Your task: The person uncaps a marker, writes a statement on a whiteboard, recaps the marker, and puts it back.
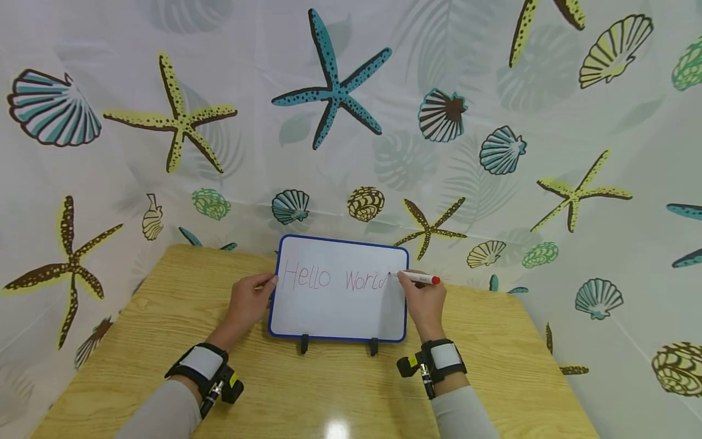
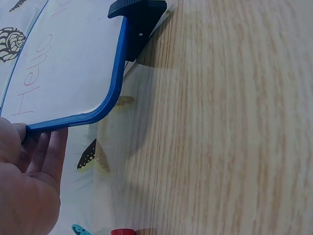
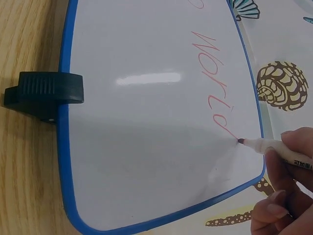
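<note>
A small whiteboard (image 1: 340, 311) with a blue frame stands tilted back on two black stand clips (image 1: 304, 343). Red handwriting (image 1: 336, 277) across its upper half reads "Hello World", the last letter partly formed. My left hand (image 1: 251, 300) pinches the board's left edge, thumb on the front and fingers behind, as the left wrist view shows. Between the thumb and fingers of my right hand (image 1: 426, 303) is a white marker with a red end (image 1: 422, 278). In the right wrist view, the dark marker tip (image 3: 241, 141) touches the board at the final letter's stroke.
Beneath everything is a wooden table (image 1: 307, 396). A white cloth (image 1: 252, 164) printed with starfish and shells hangs behind and at the sides. At the bottom of the left wrist view, a red object (image 2: 122, 231) is cut off by the frame. Each wrist wears a strapped camera.
</note>
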Motion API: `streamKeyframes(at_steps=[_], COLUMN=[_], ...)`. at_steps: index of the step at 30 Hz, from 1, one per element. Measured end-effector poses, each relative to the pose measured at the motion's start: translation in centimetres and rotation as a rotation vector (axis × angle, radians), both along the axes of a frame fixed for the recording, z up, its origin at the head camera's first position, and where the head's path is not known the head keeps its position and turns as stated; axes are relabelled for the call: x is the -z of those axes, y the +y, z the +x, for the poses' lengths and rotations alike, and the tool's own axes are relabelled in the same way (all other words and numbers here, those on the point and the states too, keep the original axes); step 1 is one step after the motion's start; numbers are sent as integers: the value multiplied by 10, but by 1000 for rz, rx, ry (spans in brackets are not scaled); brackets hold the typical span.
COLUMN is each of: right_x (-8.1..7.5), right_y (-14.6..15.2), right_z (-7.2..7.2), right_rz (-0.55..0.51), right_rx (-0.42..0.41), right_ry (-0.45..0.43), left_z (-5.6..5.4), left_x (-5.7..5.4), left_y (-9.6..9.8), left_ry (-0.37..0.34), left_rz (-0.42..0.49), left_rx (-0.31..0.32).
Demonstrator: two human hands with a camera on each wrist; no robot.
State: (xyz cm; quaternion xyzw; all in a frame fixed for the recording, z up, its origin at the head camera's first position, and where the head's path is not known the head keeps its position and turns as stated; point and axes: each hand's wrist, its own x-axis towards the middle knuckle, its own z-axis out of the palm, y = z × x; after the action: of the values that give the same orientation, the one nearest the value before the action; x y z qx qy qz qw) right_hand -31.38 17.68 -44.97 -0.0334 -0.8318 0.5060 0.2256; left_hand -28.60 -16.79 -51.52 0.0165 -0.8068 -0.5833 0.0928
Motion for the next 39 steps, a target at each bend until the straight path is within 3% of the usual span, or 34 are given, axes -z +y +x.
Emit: streamKeyframes(at_steps=[20,39], right_x=[0,5], right_y=[2,1], right_z=[0,17], right_rz=[37,62], right_rx=[-13,-53], right_ry=[-14,-51], left_z=[1,3], left_x=[-2,-2], left_y=[2,0], left_ry=[-8,8], left_rz=[-15,-29], left_rx=[-15,-1])
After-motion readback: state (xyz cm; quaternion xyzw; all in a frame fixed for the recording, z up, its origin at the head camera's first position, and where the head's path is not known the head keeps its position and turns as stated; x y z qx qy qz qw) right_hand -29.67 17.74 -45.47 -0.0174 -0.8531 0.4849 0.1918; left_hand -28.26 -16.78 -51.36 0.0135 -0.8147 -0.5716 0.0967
